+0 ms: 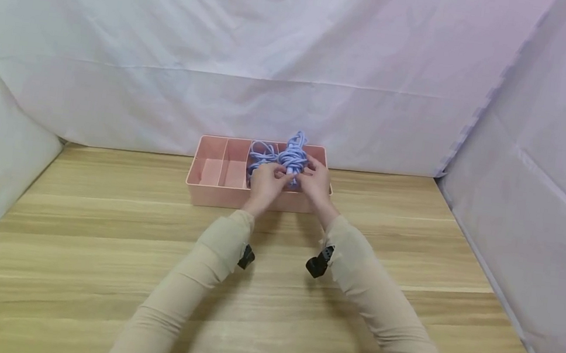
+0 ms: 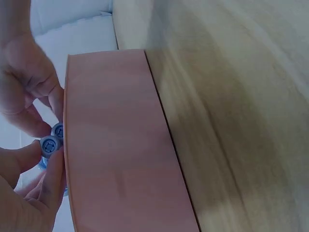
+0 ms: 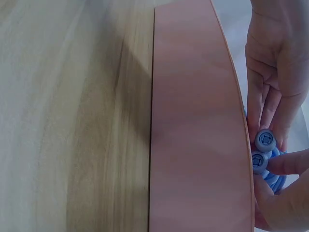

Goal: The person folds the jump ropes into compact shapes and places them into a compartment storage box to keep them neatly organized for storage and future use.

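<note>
A bundled blue jump rope (image 1: 293, 157) lies over the right part of a pink divided box (image 1: 222, 197). My left hand (image 1: 266, 183) pinches one of its handles (image 2: 49, 145) between thumb and fingers, at the box's front rim. From the other side, my right hand (image 1: 316, 182) pinches the second handle (image 3: 259, 163). The two round handle ends sit side by side, facing the wrist cameras. Left of this bundle, more blue cord (image 1: 263, 152) lies looped in a neighbouring compartment; whether it belongs to the same rope I cannot tell. The front wall hides the compartment floors in both wrist views.
The box stands at the back of a wooden table (image 1: 111, 238), close to a white cloth backdrop (image 1: 165, 97). Thin dividers (image 1: 223, 162) split its inside. White cloth (image 1: 543, 173) also hangs along the right side. Small black cameras (image 1: 319, 262) sit on my wrists.
</note>
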Tool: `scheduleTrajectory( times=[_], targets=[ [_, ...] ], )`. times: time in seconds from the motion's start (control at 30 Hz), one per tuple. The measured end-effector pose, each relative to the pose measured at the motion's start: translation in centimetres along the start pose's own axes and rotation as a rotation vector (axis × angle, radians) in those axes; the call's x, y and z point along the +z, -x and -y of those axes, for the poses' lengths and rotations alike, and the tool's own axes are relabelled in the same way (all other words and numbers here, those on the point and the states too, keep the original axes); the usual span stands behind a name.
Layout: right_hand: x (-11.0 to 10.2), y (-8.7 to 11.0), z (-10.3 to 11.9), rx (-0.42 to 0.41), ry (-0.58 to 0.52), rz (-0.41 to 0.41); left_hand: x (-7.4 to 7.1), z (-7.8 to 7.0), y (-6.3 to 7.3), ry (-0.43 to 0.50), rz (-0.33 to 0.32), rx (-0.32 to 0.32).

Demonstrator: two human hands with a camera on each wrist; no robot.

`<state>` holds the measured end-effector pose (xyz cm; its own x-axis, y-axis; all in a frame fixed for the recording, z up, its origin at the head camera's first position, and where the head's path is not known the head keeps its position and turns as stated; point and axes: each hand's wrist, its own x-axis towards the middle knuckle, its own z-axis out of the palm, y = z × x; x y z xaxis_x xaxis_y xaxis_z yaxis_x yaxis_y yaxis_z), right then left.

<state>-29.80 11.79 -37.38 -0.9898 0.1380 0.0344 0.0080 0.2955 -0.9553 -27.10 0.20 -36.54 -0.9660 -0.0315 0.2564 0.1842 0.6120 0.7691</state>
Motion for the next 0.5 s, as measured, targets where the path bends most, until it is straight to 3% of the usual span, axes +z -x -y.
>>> scheduleTrajectory(
  times=[0.2, 0.5],
  targets=[
    [-0.09, 0.85, 0.91, -0.021, 0.087, -0.005, 0.31, 0.13, 0.10, 0.048, -0.048, -0.018],
    [0.02, 0.93, 1.21, -0.106, 0.238, -0.028, -0.28, -0.48, -0.30, -0.085, 0.100, 0.002]
  ],
)
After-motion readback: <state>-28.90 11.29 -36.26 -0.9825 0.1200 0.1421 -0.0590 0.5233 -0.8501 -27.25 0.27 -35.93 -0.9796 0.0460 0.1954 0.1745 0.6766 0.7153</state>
